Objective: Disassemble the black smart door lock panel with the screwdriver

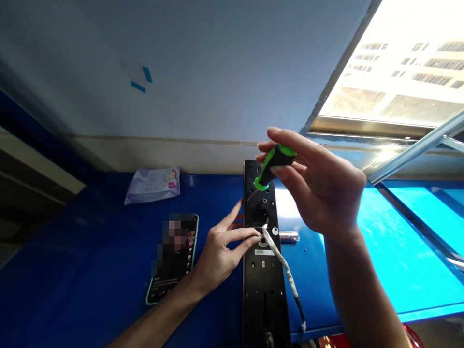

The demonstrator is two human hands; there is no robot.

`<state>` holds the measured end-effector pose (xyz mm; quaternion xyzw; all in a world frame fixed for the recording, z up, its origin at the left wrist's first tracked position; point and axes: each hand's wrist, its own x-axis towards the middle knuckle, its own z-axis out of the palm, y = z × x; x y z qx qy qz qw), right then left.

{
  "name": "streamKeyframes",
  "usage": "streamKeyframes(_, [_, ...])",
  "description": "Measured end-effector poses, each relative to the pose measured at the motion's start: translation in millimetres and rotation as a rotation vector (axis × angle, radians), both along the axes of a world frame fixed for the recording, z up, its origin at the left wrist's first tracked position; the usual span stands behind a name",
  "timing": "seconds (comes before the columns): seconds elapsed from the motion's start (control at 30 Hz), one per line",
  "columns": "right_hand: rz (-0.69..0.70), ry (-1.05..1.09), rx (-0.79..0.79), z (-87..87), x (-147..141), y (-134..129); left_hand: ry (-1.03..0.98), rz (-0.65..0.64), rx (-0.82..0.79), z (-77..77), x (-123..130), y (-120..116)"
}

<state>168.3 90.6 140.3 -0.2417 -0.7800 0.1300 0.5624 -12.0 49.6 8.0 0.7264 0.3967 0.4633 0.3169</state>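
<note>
A long black metal panel (266, 280) with holes and small fittings lies lengthwise on the blue table. My right hand (315, 179) holds a green-and-black screwdriver (275, 162) above the panel's far end, its thin shaft slanting down to the left. My left hand (226, 246) rests at the panel's left edge, thumb and index finger pinched together beside the end of a white-wrapped cable (284, 263). What those fingertips hold, if anything, is too small to make out. The cable runs down across the panel and over its right side to a black end.
A phone (174, 261) with a lit screen lies left of my left hand on the blue table (105, 251). Farther back is a white and purple packet (154, 185). A shiny cylinder (289, 236) touches the panel's right side. A wall and window stand behind.
</note>
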Motion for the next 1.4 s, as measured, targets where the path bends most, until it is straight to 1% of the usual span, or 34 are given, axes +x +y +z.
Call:
streamKeyframes(0.1, [-0.133,0.041,0.115,-0.4,1.3,0.9,-0.011,0.006,0.007,0.0,-0.1,-0.1])
streamKeyframes(0.13, [-0.151,0.034,0.127,-0.2,1.4,0.8,-0.013,0.007,0.009,0.0,-0.1,0.0])
streamKeyframes(0.17, [-0.142,0.014,0.115,0.0,1.3,0.3,-0.013,0.006,0.01,0.0,-0.1,0.1])
streamKeyframes(0.27, [-0.019,-0.054,0.016,1.2,1.5,-1.9,-0.005,0.004,0.008,-0.6,0.0,0.4])
streamKeyframes(0.33, [0.008,-0.037,0.006,1.6,2.2,-2.3,-0.003,0.007,0.013,-1.1,0.2,0.4])
streamKeyframes(0.37, [-0.016,-0.019,0.029,1.6,2.8,-2.0,-0.005,0.009,0.018,-1.3,0.2,0.4])
streamKeyframes(0.47, [-0.158,0.018,0.138,1.6,4.0,-0.6,-0.014,0.011,0.028,-1.8,0.5,0.3])
streamKeyframes(0.5, [-0.177,0.009,0.15,1.9,4.0,-0.6,-0.016,0.009,0.025,-1.9,0.6,0.4])
streamKeyframes(0.53, [-0.16,-0.007,0.138,2.2,3.9,-1.0,-0.017,0.007,0.021,-2.0,0.7,0.4])
streamKeyframes(0.57, [-0.112,-0.024,0.106,2.7,3.7,-1.7,-0.015,0.005,0.017,-2.2,0.7,0.5])
streamKeyframes(0.63, [0.019,-0.053,0.03,3.3,3.2,-3.1,-0.009,0.007,0.017,-2.7,0.7,0.7])
streamKeyframes(0.67, [0.063,-0.052,0.014,3.3,3.0,-3.3,-0.008,0.01,0.024,-2.9,0.6,0.7])
streamKeyframes(0.7, [0.072,-0.041,0.02,3.1,2.9,-2.9,-0.01,0.013,0.036,-3.2,0.6,0.7])
streamKeyframes(0.73, [0.051,-0.024,0.049,2.7,2.9,-2.0,-0.014,0.017,0.049,-3.4,0.6,0.8])
streamKeyframes(0.83, [-0.088,0.028,0.148,1.2,3.3,2.2,-0.028,0.023,0.071,-3.6,0.7,0.9])
streamKeyframes(0.87, [-0.117,0.031,0.147,0.8,3.5,3.2,-0.027,0.022,0.069,-3.5,0.7,0.9])
streamKeyframes(0.9, [-0.118,0.028,0.127,0.7,3.7,3.7,-0.022,0.021,0.063,-3.3,0.8,1.1])
streamKeyframes(0.93, [-0.089,0.016,0.089,0.8,3.9,3.6,-0.015,0.02,0.056,-3.1,0.8,1.3])
streamKeyframes(1.03, [0.056,-0.026,-0.023,1.7,4.9,0.9,-0.008,0.018,0.061,-2.0,1.0,2.0])
streamKeyframes(1.07, [0.068,-0.027,-0.032,1.8,5.2,-0.2,-0.014,0.018,0.073,-1.7,1.1,2.2])
streamKeyframes(1.1, [0.052,-0.025,-0.016,1.8,5.4,-1.0,-0.022,0.02,0.087,-1.4,1.2,2.3])
streamKeyframes(1.23, [-0.126,0.005,0.123,-0.9,4.3,-0.5,-0.008,0.045,0.121,-2.3,1.5,0.9])
streamKeyframes(1.4, [-0.132,0.011,0.118,-4.1,3.2,3.7,0.069,0.146,0.131,-4.7,1.9,-3.6])
